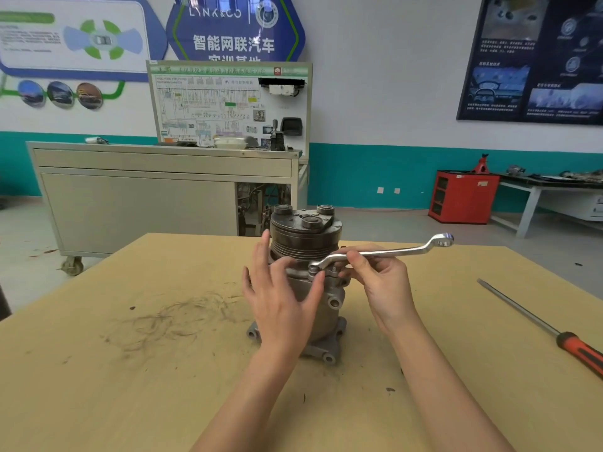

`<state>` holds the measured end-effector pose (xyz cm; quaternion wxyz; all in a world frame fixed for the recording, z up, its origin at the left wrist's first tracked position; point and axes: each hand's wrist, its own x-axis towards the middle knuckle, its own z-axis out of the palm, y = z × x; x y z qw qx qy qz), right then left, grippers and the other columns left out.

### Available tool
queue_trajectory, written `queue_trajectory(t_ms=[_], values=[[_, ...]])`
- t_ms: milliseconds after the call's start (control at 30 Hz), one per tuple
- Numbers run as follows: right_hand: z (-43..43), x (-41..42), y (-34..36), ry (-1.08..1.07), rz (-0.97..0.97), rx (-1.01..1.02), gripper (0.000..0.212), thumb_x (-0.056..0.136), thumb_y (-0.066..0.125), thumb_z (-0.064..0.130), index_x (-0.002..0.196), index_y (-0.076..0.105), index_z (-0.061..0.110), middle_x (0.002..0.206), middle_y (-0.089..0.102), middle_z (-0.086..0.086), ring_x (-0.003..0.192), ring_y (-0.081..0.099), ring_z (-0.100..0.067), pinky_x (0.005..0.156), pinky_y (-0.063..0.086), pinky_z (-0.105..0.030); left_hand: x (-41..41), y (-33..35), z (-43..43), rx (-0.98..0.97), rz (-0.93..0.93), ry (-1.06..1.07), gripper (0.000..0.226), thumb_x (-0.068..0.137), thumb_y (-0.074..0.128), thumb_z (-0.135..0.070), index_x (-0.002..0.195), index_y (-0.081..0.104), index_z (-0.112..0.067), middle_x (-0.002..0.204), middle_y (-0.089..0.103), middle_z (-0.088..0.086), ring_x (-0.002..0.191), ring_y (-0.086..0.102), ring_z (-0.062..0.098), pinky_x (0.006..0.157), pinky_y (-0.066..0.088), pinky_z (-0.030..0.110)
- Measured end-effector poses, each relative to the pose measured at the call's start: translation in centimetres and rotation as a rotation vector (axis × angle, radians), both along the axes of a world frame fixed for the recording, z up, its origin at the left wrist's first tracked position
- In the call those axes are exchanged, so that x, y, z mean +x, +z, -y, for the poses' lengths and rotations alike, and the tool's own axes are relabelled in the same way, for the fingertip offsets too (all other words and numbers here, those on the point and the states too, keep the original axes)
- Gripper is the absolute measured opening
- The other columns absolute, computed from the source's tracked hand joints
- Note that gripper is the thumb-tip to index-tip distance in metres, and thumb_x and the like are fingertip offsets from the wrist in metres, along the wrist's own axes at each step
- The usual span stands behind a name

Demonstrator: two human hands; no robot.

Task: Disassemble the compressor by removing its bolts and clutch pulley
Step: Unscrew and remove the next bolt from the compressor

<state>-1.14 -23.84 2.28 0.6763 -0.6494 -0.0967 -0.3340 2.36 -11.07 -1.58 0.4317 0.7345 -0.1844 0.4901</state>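
A grey metal compressor [329, 308] stands upright in the middle of the wooden table, its dark grooved clutch pulley [305, 238] on top. A silver ring wrench [391, 252] lies nearly level, its near ring end set over a bolt [313, 272] on the housing flange below the pulley. My right hand [380, 282] pinches the wrench shaft close to that ring end. My left hand [280, 295] is spread with straight fingers against the left front of the compressor body, its thumb beside the bolt.
A long screwdriver [551, 331] with a red and black handle lies on the table [130, 386] at the right. Dark scratch marks cover the table's left middle. Behind stand a grey trainer cabinet [146, 197], a red tool cabinet [463, 197] and a side bench [548, 187].
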Motion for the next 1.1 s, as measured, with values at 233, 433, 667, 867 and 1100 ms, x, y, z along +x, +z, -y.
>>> queue_trajectory(t_ms=[233,433,667,867,1100], values=[[0.2,0.4,0.7,0.175,-0.113,0.166,0.017,0.077,0.061,0.016,0.086,0.069,0.004,0.075,0.064,-0.012,0.064,0.058,-0.014,0.057,0.049,-0.023,-0.3,0.3,-0.1,0.098,0.078,0.058,0.033,0.084,0.058,-0.037,0.083,0.067,-0.005,0.138,0.050,0.020,0.131,0.041,0.043,0.103,0.032,0.063],[0.8,-1.3,3.0,0.001,-0.027,-0.354,0.017,0.084,0.064,0.005,0.084,0.072,0.019,0.069,0.069,-0.004,0.063,0.066,-0.013,0.060,0.055,-0.022,-0.7,0.4,0.0,0.034,-0.011,-0.008,0.024,0.079,0.075,-0.026,0.084,0.065,-0.004,0.140,0.047,0.019,0.129,0.045,0.042,0.095,0.039,0.067],[-1.0,-1.4,6.7,0.038,-0.004,-0.657,0.008,0.083,0.066,0.003,0.084,0.069,0.011,0.074,0.068,-0.002,0.066,0.067,-0.009,0.065,0.053,-0.018,-0.7,0.4,-0.2,-0.030,-0.118,-0.107,0.025,0.077,0.078,-0.025,0.091,0.066,-0.008,0.146,0.041,0.012,0.133,0.041,0.029,0.102,0.037,0.057],[-2.2,-0.8,8.7,-0.019,-0.005,-0.939,0.006,0.085,0.065,0.012,0.086,0.068,0.007,0.072,0.065,-0.002,0.062,0.064,-0.010,0.065,0.055,-0.025,-0.5,0.3,-0.1,-0.108,-0.115,-0.202,0.026,0.078,0.077,-0.023,0.093,0.063,-0.007,0.147,0.039,0.010,0.133,0.034,0.014,0.106,0.037,0.045],[-2.4,-3.3,4.8,-0.130,0.283,-1.144,0.010,0.083,0.065,0.007,0.089,0.070,0.000,0.089,0.068,-0.008,0.082,0.064,-0.015,0.076,0.050,-0.025,-0.4,0.0,-0.4,-0.126,-0.147,-0.292,0.030,0.079,0.076,-0.017,0.101,0.058,-0.007,0.149,0.034,0.008,0.135,0.037,0.023,0.102,0.041,0.053]])
